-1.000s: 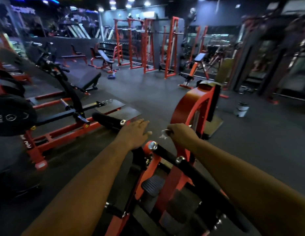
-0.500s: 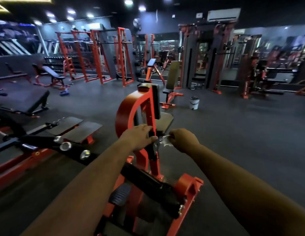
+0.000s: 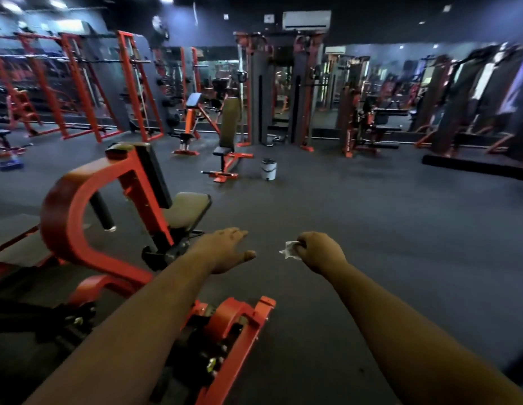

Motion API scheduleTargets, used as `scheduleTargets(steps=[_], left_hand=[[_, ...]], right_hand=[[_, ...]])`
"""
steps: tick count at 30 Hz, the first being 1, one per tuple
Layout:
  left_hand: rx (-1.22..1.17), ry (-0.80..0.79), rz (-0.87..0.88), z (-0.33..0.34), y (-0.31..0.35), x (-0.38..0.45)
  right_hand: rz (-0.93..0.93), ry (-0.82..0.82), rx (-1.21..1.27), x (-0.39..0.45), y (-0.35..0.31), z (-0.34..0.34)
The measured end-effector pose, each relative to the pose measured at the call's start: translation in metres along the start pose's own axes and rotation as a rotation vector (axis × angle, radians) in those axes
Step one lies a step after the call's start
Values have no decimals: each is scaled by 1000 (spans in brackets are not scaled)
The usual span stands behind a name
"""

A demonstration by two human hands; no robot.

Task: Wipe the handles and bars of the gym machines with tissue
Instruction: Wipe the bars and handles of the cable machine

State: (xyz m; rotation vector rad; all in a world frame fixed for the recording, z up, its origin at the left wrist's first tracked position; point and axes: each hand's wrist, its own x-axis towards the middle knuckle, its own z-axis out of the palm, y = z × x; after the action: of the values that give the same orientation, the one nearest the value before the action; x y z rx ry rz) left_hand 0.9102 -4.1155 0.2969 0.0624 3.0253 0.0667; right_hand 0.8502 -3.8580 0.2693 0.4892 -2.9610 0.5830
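Observation:
A small white tissue [image 3: 289, 250] is crumpled in my right hand [image 3: 320, 252], whose fingers curl round it; the hand hangs in the air over the dark floor. My left hand [image 3: 225, 249] reaches forward with relaxed fingers and holds nothing. It is just right of an orange gym machine [image 3: 79, 211] with a curved frame, a black padded seat [image 3: 190, 209] and a short black handle bar [image 3: 103, 211]. Neither hand touches the machine.
A white bucket [image 3: 268, 169] stands on the floor ahead. An orange adjustable bench [image 3: 228, 141] is beside it, a cable station [image 3: 272, 92] behind. Orange racks [image 3: 79, 83] line the far left, more machines [image 3: 371, 121] the far right. Dark rubber floor stretches to the right.
The view has swung right, so the orange machine now lies to my left. My left hand has come off the machine's upright. My right hand with the tissue has moved away from it.

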Motion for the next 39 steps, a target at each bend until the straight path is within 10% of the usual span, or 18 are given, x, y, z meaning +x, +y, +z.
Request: scheduleTargets(steps=[16, 39], left_hand=[[36, -8, 218, -20, 138, 81], [8, 0, 293, -60, 43, 379]], right_hand=[[145, 184, -70, 6, 119, -55], [206, 162, -142, 319, 135, -17]])
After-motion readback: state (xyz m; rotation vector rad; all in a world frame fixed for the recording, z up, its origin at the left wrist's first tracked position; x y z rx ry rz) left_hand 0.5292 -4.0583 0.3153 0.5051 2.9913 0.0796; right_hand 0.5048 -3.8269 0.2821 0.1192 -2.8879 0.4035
